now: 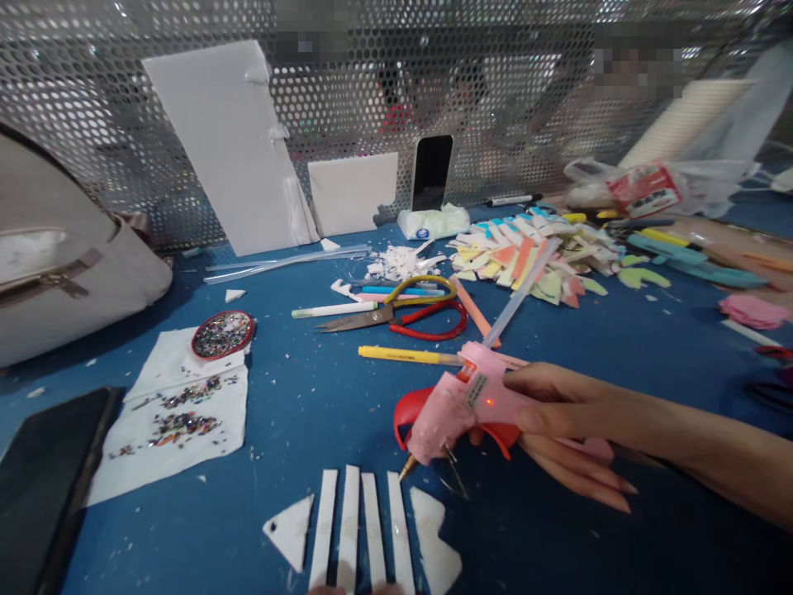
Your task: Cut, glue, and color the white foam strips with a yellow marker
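Observation:
My right hand (pixel 567 426) reaches in from the right and grips a pink hot glue gun (pixel 462 401) with a red trigger guard. A clear glue stick (pixel 520 289) pokes out of its back. The gun's brass nozzle points down at several white foam strips (pixel 363 529) lying side by side on the blue table, flanked by two white triangular pieces (pixel 291 529). My left hand shows only as fingertips (pixel 356 589) at the bottom edge, touching the near ends of the strips.
Scissors (pixel 402 314), pens and a yellow marker (pixel 409 355) lie behind the gun. Coloured paper scraps (pixel 533 260) pile up at back right. White foam boards (pixel 229 149) and a phone (pixel 432 172) lean on the mesh wall. Sequins on paper (pixel 179 413), a tablet (pixel 43 479) and a bag (pixel 55 256) sit left.

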### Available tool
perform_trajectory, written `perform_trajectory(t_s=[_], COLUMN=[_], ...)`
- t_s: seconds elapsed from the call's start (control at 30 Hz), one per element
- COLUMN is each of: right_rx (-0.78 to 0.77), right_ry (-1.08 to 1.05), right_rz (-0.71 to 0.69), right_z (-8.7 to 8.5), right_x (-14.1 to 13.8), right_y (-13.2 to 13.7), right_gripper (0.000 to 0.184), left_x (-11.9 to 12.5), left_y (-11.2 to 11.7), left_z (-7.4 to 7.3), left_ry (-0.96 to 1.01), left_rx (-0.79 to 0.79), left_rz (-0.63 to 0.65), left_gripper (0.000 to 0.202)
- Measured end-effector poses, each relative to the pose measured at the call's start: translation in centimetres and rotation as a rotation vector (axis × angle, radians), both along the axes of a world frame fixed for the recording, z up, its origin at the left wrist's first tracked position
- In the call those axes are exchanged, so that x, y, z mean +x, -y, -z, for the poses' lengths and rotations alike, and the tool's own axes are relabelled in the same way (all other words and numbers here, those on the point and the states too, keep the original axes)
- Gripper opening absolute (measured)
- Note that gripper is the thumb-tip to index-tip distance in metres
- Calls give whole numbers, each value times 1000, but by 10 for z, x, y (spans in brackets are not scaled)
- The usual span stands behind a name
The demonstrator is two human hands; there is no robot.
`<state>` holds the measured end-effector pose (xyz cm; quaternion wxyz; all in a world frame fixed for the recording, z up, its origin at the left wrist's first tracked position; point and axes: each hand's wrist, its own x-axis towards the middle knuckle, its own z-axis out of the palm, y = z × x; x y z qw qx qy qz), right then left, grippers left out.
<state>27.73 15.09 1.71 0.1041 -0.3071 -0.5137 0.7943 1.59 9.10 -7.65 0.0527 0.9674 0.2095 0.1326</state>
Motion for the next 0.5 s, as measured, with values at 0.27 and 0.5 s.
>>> perform_trajectory(t_s=[0.27, 0.5], right_rx=[44, 69], right_ry=[-44, -31], right_rz=[-48, -10], right_z=[0, 0], right_x=[-1, -1], right_y=[1, 2], right_gripper=[33, 35], left_x=[0, -1], left_y=[3, 4], left_z=[-4, -7], left_ry=[-14, -30], left_rx=[25, 44], left_rz=[-2, -1], left_gripper=[31, 31])
